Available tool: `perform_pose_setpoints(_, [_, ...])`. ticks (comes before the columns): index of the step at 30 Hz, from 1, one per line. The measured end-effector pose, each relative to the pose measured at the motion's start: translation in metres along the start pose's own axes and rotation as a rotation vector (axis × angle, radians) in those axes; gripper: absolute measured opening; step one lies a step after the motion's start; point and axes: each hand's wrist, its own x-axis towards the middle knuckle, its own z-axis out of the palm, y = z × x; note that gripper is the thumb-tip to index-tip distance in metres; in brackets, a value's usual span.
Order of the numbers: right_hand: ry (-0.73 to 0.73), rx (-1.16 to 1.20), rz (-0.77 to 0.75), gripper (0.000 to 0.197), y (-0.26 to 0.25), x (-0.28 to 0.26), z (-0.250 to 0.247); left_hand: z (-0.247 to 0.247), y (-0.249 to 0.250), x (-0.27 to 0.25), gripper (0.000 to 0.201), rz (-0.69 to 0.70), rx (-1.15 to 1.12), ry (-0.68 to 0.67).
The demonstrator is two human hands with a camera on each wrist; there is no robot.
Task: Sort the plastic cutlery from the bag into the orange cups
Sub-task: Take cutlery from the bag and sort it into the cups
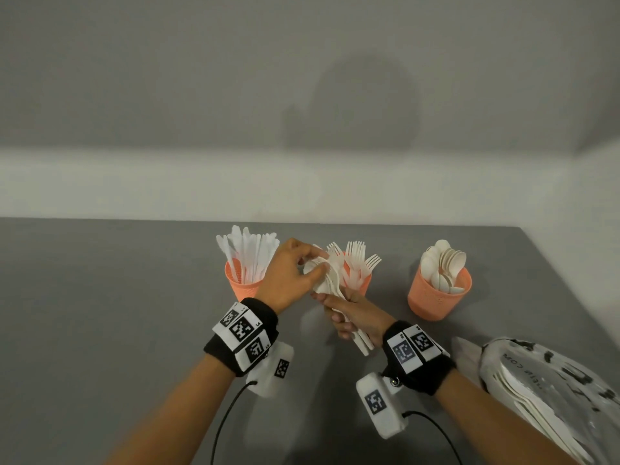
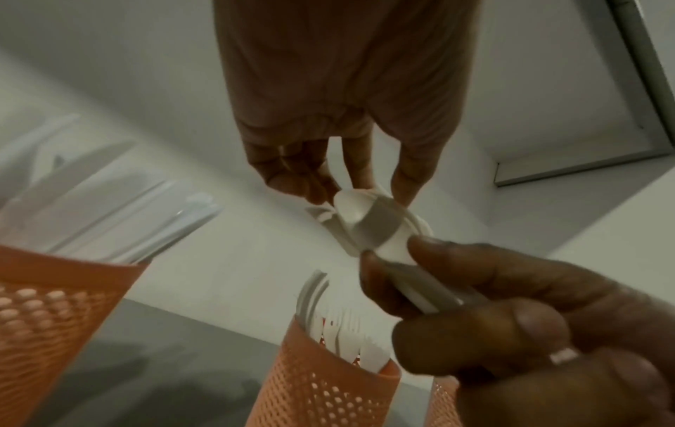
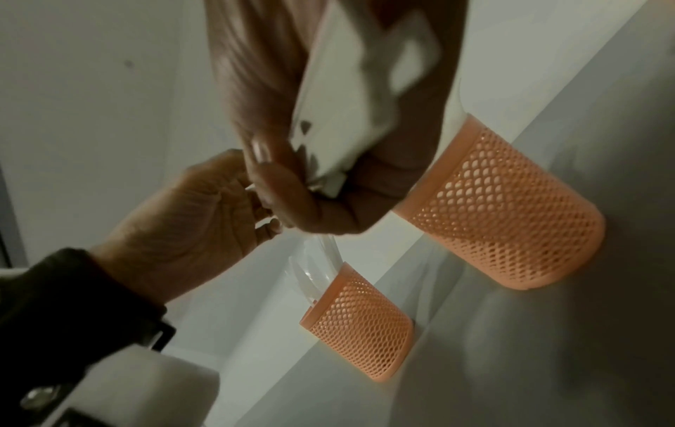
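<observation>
My right hand [image 1: 339,313] grips a bundle of white plastic cutlery [image 1: 330,283] by the handles, in front of the middle cup. My left hand [image 1: 317,263] pinches a spoon [image 2: 350,202] at the bundle's upper end, thumb on one side and fingers on the other. Three orange mesh cups stand in a row: the left cup [image 1: 240,285] holds knives, the middle cup [image 1: 365,285] forks and the right cup [image 1: 439,297] spoons. The right wrist view shows the bundle [image 3: 347,109] in my curled fingers [image 3: 292,185], and the left hand [image 3: 190,225] reaching in.
The printed plastic bag [image 1: 543,391] lies at the lower right with more white cutlery inside. The grey table [image 1: 100,297] ends at a white wall behind the cups and has an edge at the far right. Cables trail from both wrist units.
</observation>
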Motion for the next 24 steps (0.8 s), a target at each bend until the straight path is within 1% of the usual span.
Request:
perform_pose_setpoints(2, [-0.005,-0.036,0.012,0.039,0.001,-0.002,-0.003,0.001,0.003,0.004,0.011,-0.02,0.039,-0.046])
perform_pose_setpoints(3, [-0.013,-0.055,0.014,0.043,0.002,-0.003,-0.004,0.001,0.004,0.006,0.011,-0.03,0.043,-0.056])
perform_pose_setpoints(5, [-0.022,-0.076,0.015,0.044,0.004,-0.005,-0.006,0.0,0.009,0.009,0.012,-0.019,0.024,-0.033])
perform_pose_setpoints(7, [-0.027,-0.096,0.01,0.039,0.006,-0.007,-0.008,-0.001,0.015,0.012,0.011,0.003,-0.03,0.036])
perform_pose_setpoints(9, [-0.032,-0.141,0.0,0.027,0.007,-0.011,-0.01,-0.008,0.02,0.018,0.012,-0.039,-0.196,0.145])
perform_pose_setpoints(11, [-0.044,-0.16,-0.008,0.019,0.008,-0.015,-0.012,-0.019,0.022,0.026,0.014,-0.12,-0.465,0.248])
perform_pose_setpoints(12, [-0.054,-0.147,-0.01,0.018,0.008,-0.016,-0.013,-0.026,0.021,0.03,0.014,-0.15,-0.585,0.278])
perform_pose_setpoints(14, [-0.068,-0.099,-0.004,0.02,0.009,-0.019,-0.016,-0.039,0.02,0.037,0.021,-0.175,-0.754,0.333])
perform_pose_setpoints(16, [-0.072,-0.044,0.018,0.022,0.01,-0.021,-0.019,-0.047,0.018,0.041,0.017,-0.209,-0.849,0.407])
perform_pose_setpoints(18, [-0.087,0.023,0.032,0.023,0.012,-0.022,-0.021,-0.049,0.013,0.042,0.012,-0.255,-0.833,0.44])
perform_pose_setpoints(19, [-0.095,0.055,0.032,0.024,0.013,-0.023,-0.022,-0.046,0.01,0.04,0.014,-0.28,-0.773,0.417])
perform_pose_setpoints(20, [-0.104,0.081,0.029,0.025,0.013,-0.024,-0.022,-0.041,0.005,0.038,0.015,-0.304,-0.703,0.365])
perform_pose_setpoints(22, [-0.121,0.124,0.019,0.027,0.013,-0.026,-0.022,-0.026,-0.005,0.03,0.012,-0.36,-0.606,0.195])
perform_pose_setpoints(24, [-0.136,0.152,0.009,0.029,0.011,-0.028,-0.022,-0.011,-0.009,0.021,0.008,-0.394,-0.604,-0.006])
